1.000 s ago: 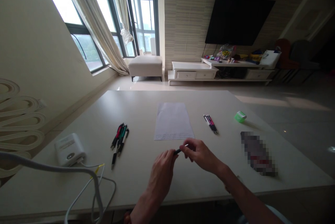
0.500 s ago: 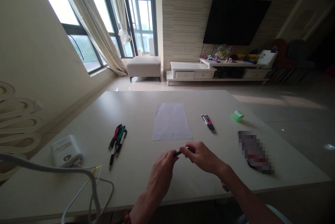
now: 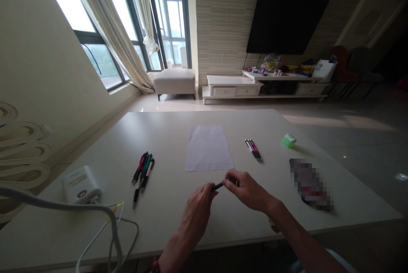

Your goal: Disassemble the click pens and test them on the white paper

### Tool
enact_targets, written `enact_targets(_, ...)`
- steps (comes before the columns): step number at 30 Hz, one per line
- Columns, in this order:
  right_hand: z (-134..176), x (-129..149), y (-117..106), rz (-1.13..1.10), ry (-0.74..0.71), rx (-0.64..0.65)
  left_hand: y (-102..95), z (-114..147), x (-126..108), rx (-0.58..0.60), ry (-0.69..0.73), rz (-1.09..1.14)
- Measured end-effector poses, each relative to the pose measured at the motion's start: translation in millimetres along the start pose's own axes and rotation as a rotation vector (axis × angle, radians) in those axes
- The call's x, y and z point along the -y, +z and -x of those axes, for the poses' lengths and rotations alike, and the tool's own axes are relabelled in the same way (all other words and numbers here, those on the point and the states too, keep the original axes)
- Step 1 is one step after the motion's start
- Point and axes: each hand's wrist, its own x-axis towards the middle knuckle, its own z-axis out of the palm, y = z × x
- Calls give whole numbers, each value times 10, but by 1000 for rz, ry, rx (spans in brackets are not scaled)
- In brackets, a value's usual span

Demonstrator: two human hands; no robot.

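Observation:
Both hands meet over the near side of the table, in front of a white sheet of paper (image 3: 208,149). My left hand (image 3: 196,206) is closed on one end of a dark pen (image 3: 218,186). The fingers of my right hand (image 3: 245,189) pinch its other end, and they hide much of that part. Only a short black middle stretch of the pen shows between the hands. Several pens (image 3: 146,166) lie bunched to the left of the paper. A few more pens (image 3: 253,150) lie side by side to its right.
A white device (image 3: 81,184) with a cable (image 3: 137,226) sits at the table's left. On the right are a small green box-like item (image 3: 288,140) and a pixelated, blurred object (image 3: 311,186). A small yellow-and-dark thing (image 3: 273,225) lies partly behind my right forearm.
My right hand has shifted slightly to the right along the pen, and its fingers have curled more. My left hand has stayed almost still.

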Motion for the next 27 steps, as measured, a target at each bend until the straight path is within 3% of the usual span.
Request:
enact_targets(11, 50, -8, 11, 74, 11, -58, 36, -27, 0, -4, 50, -22)
enact_targets(22, 123, -46, -34, 85, -2, -38, 54, -74, -44, 21, 57, 12)
enact_targets(25, 123, -44, 14, 48, -21, -90, 24, -94, -44, 13, 79, 33)
enact_targets(27, 105, -58, 85, -39, 9, -155, 6, -97, -46, -54, 102, 1)
